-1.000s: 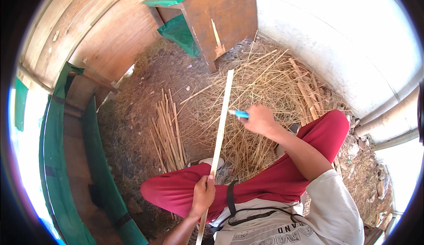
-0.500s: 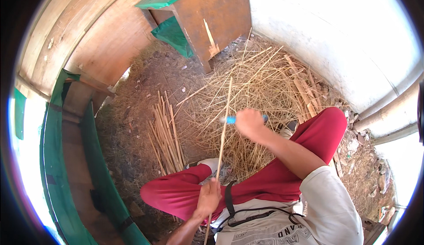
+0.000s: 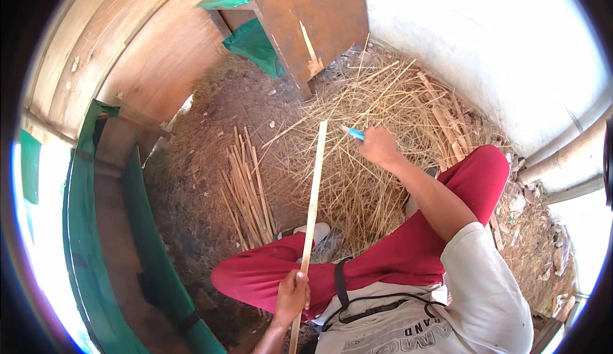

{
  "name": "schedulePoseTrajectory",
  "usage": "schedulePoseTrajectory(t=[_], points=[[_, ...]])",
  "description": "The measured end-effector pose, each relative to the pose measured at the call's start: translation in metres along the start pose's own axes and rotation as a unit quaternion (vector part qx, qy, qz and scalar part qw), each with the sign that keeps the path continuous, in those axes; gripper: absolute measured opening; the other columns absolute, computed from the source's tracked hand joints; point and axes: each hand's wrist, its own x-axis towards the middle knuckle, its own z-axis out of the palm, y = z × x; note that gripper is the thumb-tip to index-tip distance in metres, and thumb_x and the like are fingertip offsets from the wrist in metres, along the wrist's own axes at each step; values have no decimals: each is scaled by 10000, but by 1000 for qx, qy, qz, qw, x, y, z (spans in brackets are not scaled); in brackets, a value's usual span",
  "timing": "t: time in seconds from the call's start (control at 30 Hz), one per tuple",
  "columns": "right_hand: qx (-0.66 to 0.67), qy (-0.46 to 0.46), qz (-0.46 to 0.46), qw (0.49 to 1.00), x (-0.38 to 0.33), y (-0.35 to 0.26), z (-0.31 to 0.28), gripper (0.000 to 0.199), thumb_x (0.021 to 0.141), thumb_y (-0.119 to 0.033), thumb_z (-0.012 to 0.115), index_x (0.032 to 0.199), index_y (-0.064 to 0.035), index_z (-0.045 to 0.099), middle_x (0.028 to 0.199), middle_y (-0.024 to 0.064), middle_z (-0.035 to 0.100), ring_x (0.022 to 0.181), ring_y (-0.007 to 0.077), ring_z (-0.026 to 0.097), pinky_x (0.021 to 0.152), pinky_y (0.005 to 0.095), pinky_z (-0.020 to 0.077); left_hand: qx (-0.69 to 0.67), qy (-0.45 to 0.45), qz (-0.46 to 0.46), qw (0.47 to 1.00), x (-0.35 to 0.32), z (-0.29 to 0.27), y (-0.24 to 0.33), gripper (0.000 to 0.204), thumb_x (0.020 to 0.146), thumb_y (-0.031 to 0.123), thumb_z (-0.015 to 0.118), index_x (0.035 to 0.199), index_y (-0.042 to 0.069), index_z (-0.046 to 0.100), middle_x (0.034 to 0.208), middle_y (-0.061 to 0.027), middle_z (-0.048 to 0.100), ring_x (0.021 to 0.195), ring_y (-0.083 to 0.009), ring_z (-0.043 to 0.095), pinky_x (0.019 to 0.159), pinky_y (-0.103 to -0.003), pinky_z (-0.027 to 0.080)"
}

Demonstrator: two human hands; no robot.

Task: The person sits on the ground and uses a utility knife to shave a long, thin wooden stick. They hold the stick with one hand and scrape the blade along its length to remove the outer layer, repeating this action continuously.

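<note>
My left hand [image 3: 293, 296] is closed around the lower part of a long, flat bamboo strip [image 3: 315, 191]. The strip rises away from me over my crossed legs, its far end above the floor and its broad pale face turned up. In my right hand [image 3: 378, 146] is a blue-handled utility knife [image 3: 355, 134], gripped in a fist. Its short blade points left toward the strip's far end, with a gap between them. Thin bamboo shavings [image 3: 377, 194] lie heaped below the right hand.
Cut bamboo strips [image 3: 248, 194] lie in a bundle beyond my left knee. Wider split pieces [image 3: 442, 127] rest along the heap's right side. A brown wooden cabinet [image 3: 313, 19] with green covering stands at the back. Green-edged wooden shelving [image 3: 105, 226] runs along the left; a white wall [image 3: 485, 47] bounds the right.
My right hand with the knife has moved up and right, off the strip. The strip has turned from its narrow edge to its broad face, and my left hand has shifted slightly down and left.
</note>
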Motion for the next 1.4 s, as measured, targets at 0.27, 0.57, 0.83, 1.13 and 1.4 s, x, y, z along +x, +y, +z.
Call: schedulePoseTrajectory(t=[0.27, 0.57, 0.83, 1.13, 1.4], points=[[36, -72, -107, 991, -51, -33, -1, 290, 891, -201, 614, 725, 28, 674, 621, 145, 624, 529, 261, 627, 500, 401, 519, -77, -97, 28, 992, 52, 14, 28, 232, 1044, 240, 499, 1080, 38, 390, 713, -54, 549, 460, -85, 495, 381, -237, 407], [19, -6, -115, 993, -66, -38, -15, 273, 822, -219, 631, 691, 17, 671, 610, 172, 639, 537, 313, 647, 503, 431, 520, 75, 45, 110, 990, 74, 31, 13, 394, 1015, 369, 560, 824, 24, 564, 604, -14, 493, 534, -89, 451, 492, -278, 386], [-35, -49, -104, 993, -61, -43, -17, 177, 814, -151, 623, 761, 1, 697, 733, 182, 684, 670, 310, 699, 608, 425, 556, 218, 52, 89, 971, 54, 45, 42, 337, 891, 274, 736, 794, 32, 521, 607, -76, 541, 580, -131, 534, 539, -340, 448], [-108, -29, -154, 982, -47, -32, 26, 175, 846, -125, 587, 798, -22, 720, 799, 163, 705, 729, 279, 708, 628, 420, 566, 224, 8, 94, 970, 40, 35, 21, 239, 842, 166, 711, 830, 32, 513, 626, -99, 529, 573, -173, 524, 567, -361, 450], [-145, -7, -79, 986, 0, 15, 28, 210, 937, -193, 583, 885, -29, 705, 781, 111, 664, 680, 192, 662, 537, 351, 554, 172, -52, -82, 980, -5, 23, 4, 204, 852, 180, 686, 824, 44, 538, 624, -63, 546, 596, -138, 543, 558, -343, 447]])
